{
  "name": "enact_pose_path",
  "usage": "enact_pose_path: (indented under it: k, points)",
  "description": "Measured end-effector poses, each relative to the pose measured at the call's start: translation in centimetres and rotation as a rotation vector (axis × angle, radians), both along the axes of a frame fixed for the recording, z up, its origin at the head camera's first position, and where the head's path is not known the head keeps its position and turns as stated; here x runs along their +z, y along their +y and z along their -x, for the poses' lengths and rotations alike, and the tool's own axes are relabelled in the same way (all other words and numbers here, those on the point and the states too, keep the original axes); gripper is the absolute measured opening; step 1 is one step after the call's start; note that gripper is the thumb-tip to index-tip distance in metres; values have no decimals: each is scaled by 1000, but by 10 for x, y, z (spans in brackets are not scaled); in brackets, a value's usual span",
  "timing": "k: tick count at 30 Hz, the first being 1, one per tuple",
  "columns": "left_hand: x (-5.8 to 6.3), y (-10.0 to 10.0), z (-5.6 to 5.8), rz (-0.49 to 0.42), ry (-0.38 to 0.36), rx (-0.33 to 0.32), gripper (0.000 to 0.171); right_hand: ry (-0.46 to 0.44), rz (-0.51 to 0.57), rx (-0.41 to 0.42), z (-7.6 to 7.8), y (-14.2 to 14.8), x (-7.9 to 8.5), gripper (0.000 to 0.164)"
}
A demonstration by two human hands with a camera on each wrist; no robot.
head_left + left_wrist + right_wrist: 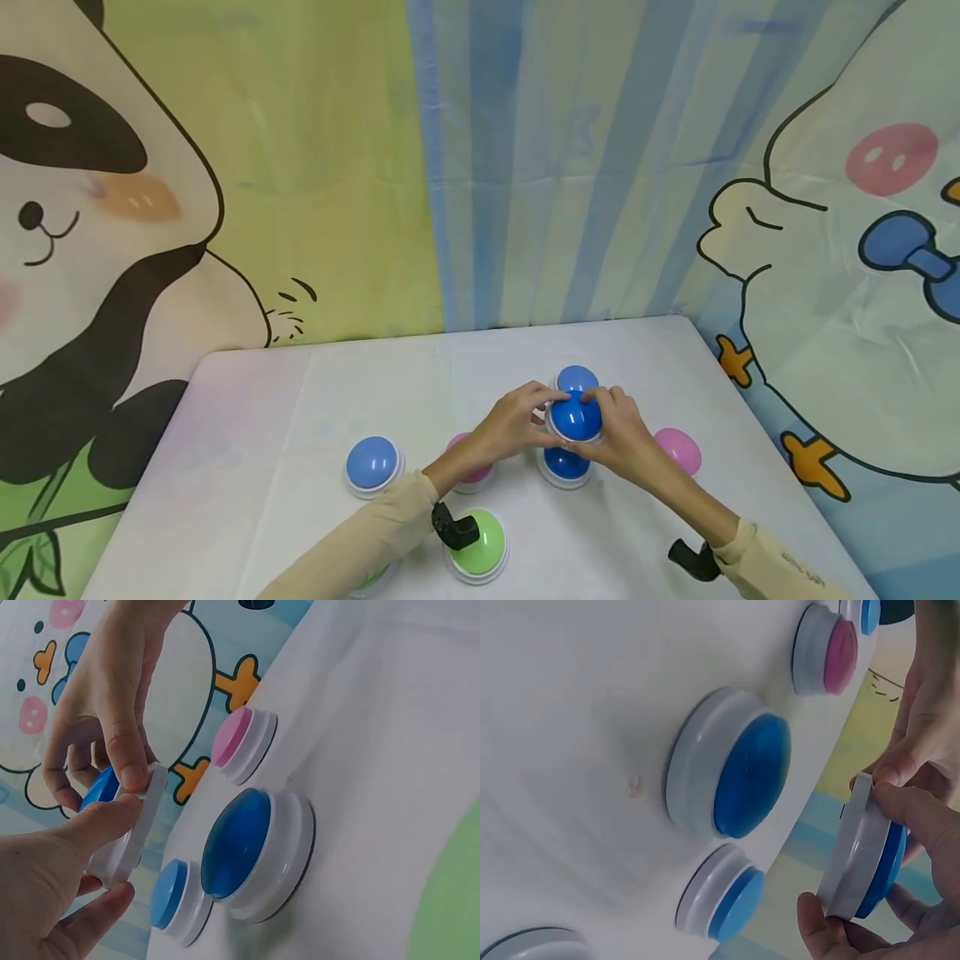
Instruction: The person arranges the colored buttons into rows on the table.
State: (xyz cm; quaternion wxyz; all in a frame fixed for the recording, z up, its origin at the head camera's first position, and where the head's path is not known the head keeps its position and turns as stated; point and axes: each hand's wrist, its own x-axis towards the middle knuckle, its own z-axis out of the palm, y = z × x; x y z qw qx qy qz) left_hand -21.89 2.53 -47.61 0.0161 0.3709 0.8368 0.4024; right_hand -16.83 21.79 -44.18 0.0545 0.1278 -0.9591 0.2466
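Both hands hold one round push button (576,419) with a blue dome and white base, raised over the white table and tilted. My left hand (517,419) pinches its left side, the thumb (112,817) on the white base. My right hand (618,429) grips the opposite side, thumb and fingers at the rim. In the left wrist view the two thumbs nearly meet. Beneath the held button a second blue button (566,467) sits on the table, partly covered in the head view. A third blue button (731,896) stands just behind.
A pink button (678,451) stands to the right, another pink one (477,475) is half hidden behind my left wrist. Farther left is a blue button (372,463). Near the front are a green button (480,546) and another under my left sleeve. Printed cloth (360,167) hangs behind the table.
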Motion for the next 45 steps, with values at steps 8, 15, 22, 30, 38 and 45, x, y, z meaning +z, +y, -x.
enact_pose_path:
  k: [8, 15, 22, 30, 38, 45]
  points:
    - [1, -3, -26, 33, 84, 3, 64, 9, -5, 1, -26, -2, -4, 71]
    - [0, -3, -55, 67, 133, 10, 64, -65, 2, -40, -53, -1, -9, 71]
    - [-9, -4, -79, 139, 148, -1, 62, -138, -1, -108, -80, -6, -19, 73]
    - [-8, -3, -94, 164, 190, -7, 59, -194, -17, -152, -96, -8, -21, 72]
    - [-13, 3, -100, 230, 286, 9, 63, -218, -49, -123, -100, -5, -29, 72]
    - [-23, 8, -103, 245, 278, -9, 65, -218, -103, -118, -102, -3, -40, 72]
